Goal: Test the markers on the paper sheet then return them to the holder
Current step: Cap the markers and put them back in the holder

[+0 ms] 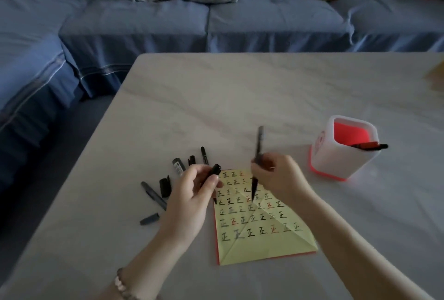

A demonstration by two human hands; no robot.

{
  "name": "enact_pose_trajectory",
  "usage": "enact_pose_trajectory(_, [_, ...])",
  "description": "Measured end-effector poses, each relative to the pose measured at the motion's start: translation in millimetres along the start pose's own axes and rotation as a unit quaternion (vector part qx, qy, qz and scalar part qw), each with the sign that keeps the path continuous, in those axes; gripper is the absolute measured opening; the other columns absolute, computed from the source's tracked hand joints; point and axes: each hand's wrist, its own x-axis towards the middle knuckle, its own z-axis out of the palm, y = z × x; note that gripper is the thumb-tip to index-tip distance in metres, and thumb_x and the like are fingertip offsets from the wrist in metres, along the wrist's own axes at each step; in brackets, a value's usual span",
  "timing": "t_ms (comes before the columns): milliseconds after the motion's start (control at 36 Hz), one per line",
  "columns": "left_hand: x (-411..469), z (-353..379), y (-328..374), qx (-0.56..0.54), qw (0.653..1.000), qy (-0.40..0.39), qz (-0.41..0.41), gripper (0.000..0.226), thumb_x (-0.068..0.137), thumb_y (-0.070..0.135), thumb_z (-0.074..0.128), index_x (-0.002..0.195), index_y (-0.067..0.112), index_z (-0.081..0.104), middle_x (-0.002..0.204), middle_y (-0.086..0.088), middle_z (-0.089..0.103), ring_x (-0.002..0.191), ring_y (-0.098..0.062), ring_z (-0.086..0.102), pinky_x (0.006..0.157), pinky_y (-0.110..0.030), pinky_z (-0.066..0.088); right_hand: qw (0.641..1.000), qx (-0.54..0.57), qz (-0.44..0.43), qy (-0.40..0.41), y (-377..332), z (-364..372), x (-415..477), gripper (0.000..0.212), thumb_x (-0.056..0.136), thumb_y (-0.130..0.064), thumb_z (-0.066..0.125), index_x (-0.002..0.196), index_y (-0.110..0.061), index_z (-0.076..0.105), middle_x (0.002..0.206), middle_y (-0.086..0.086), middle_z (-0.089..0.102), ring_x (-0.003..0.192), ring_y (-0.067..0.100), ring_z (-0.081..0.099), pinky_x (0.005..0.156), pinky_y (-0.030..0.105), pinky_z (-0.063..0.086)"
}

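A yellow paper sheet [259,235] covered with rows of written marks lies on the table in front of me. My right hand [278,177] holds a black marker [257,155] upright, its tip down on the sheet. My left hand [192,194] grips a black marker cap [214,171] at the sheet's top left corner. Several black and grey markers and loose caps [165,186] lie on the table left of the sheet. The white holder with a red inside [346,148] stands to the right, with a red marker and a black marker [367,146] leaning in it.
The pale marble table [240,98] has its left edge close to a blue sofa [156,23] with cushions. A yellowish object [436,76] sits at the table's far right edge.
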Motion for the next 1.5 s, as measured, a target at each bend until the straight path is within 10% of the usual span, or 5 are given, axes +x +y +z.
enact_pose_trajectory(222, [-10, 24, 7, 0.013, 0.996, -0.072, 0.04, 0.01, 0.083, 0.03, 0.057, 0.093, 0.029, 0.058, 0.082, 0.011, 0.065, 0.077, -0.007, 0.061, 0.073, -0.02, 0.049, 0.908, 0.405, -0.062, 0.08, -8, -55, -62, 0.008, 0.08, -0.01, 0.058, 0.072, -0.009, 0.059, 0.056, 0.007, 0.061, 0.049, 0.015, 0.061, 0.05, 0.021, 0.051])
enact_pose_trajectory(389, [-16, 32, 15, 0.041, 0.993, -0.091, 0.066, 0.008, 0.086, 0.028, 0.056, 0.09, 0.035, 0.058, 0.084, 0.02, 0.063, 0.078, -0.001, 0.059, 0.067, -0.009, 0.042, 0.909, 0.393, -0.106, 0.091, 0, -52, -70, 0.038, 0.054, -0.054, 0.076, 0.071, -0.021, 0.068, 0.061, 0.007, 0.066, 0.055, 0.019, 0.064, 0.054, 0.024, 0.053])
enact_pose_trajectory(750, [-20, 30, 20, 0.102, 0.985, -0.107, 0.089, 0.009, 0.088, 0.033, 0.055, 0.093, 0.04, 0.058, 0.082, 0.019, 0.06, 0.062, -0.017, 0.052, 0.052, -0.018, 0.037, 0.925, 0.372, -0.073, 0.022, -2, -40, -72, 0.057, 0.057, -0.067, 0.067, 0.074, -0.013, 0.073, 0.06, 0.012, 0.067, 0.052, 0.021, 0.062, 0.048, 0.023, 0.049])
enact_pose_trajectory(944, [-25, 30, 23, 0.061, 0.983, -0.135, 0.11, 0.011, 0.082, 0.032, 0.056, 0.093, 0.033, 0.06, 0.087, 0.013, 0.063, 0.075, -0.01, 0.058, 0.065, -0.017, 0.045, 0.934, 0.35, 0.026, 0.071, 2, -40, -72, 0.035, 0.094, -0.015, 0.038, 0.06, -0.009, 0.047, 0.04, 0.002, 0.043, 0.041, 0.016, 0.032, 0.046, 0.028, 0.025])
enact_pose_trajectory(1500, [-25, 60, 26, -0.051, 0.992, -0.068, 0.09, 0.014, 0.066, 0.026, 0.072, 0.079, 0.022, 0.074, 0.074, 0.006, 0.069, 0.067, -0.011, 0.065, 0.063, -0.027, 0.053, 0.935, 0.328, 0.011, 0.138, 0, -23, -77, 0.035, 0.091, -0.001, 0.036, 0.056, -0.003, 0.042, 0.034, 0.0, 0.039, 0.034, 0.007, 0.031, 0.036, 0.015, 0.028])
